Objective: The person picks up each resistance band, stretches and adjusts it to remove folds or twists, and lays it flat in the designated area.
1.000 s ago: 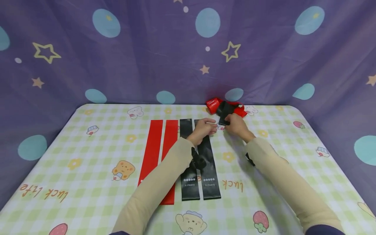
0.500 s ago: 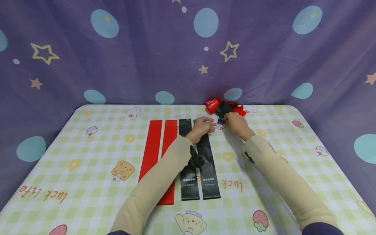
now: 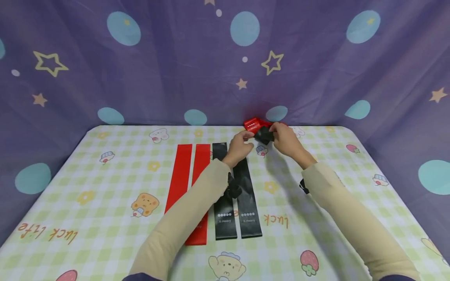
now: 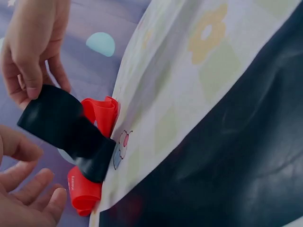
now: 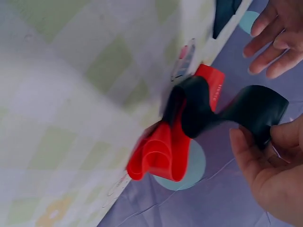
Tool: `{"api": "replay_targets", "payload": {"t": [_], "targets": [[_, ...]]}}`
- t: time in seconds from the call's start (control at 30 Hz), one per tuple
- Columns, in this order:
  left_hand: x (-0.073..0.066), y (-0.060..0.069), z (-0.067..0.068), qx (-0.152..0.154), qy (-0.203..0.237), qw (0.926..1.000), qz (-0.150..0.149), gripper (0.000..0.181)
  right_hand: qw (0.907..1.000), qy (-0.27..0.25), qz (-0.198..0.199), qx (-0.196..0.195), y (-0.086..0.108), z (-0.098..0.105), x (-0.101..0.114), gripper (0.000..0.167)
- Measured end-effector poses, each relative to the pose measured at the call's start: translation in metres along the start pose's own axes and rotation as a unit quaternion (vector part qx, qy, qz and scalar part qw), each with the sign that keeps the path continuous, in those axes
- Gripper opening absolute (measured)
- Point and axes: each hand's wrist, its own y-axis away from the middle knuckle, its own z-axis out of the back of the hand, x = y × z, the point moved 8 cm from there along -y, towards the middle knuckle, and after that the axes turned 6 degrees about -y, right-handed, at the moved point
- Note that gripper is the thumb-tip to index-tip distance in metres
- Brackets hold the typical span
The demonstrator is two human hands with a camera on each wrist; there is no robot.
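A black resistance band (image 4: 54,118), bent into a loose curl, is pinched by my right hand (image 3: 285,139) between thumb and fingers. Its lower part hangs against red resistance bands (image 5: 158,153), which lie crumpled at the table's back edge. My left hand (image 3: 240,146) hovers just left of the black band, fingers loosely bent, touching nothing. Under the left forearm lie two flat black bands (image 3: 249,195) printed X-Heavy, side by side. Left of them are two flat red bands (image 3: 180,171), one partly hidden by the sleeve.
A checked cloth with cartoon prints covers the table (image 3: 116,183). Right behind its back edge hangs a purple curtain (image 3: 158,70) with stars and blue spots. Each wrist carries a small black camera (image 3: 233,189).
My right hand has risen and lifted an end of the black band off the table. The left hand has moved slightly up, staying beside it. The flat bands have not moved.
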Motion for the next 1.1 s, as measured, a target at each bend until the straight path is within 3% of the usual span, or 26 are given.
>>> {"api": "replay_targets", "payload": {"t": [0.13,0.3,0.4,0.57,0.73,1.1], "targets": [[-0.012,-0.002,-0.001,0.003,-0.035,0.9986,-0.040,0.041,0.9997,-0.023,0.008,-0.006,0.001,0.004,0.005,0.020],[-0.024,0.000,-0.006,0.025,-0.016,0.9963,-0.081,0.041,0.9974,-0.072,0.002,0.002,0.008,0.006,0.010,0.019],[-0.029,0.001,-0.007,0.033,0.000,0.9953,-0.092,0.032,0.9913,-0.129,-0.022,0.008,0.013,0.006,0.011,0.019],[-0.031,0.001,-0.004,0.017,0.029,0.9948,-0.096,0.023,0.9794,-0.198,-0.040,-0.002,0.015,0.006,0.013,0.018],[-0.034,0.002,-0.001,0.008,0.055,0.9924,-0.110,0.022,0.9761,-0.213,-0.033,-0.030,0.014,0.010,0.016,0.018],[-0.041,0.003,-0.001,0.035,0.077,0.9873,-0.135,0.034,0.9741,-0.213,-0.014,-0.075,0.011,0.032,0.033,0.015]]}}
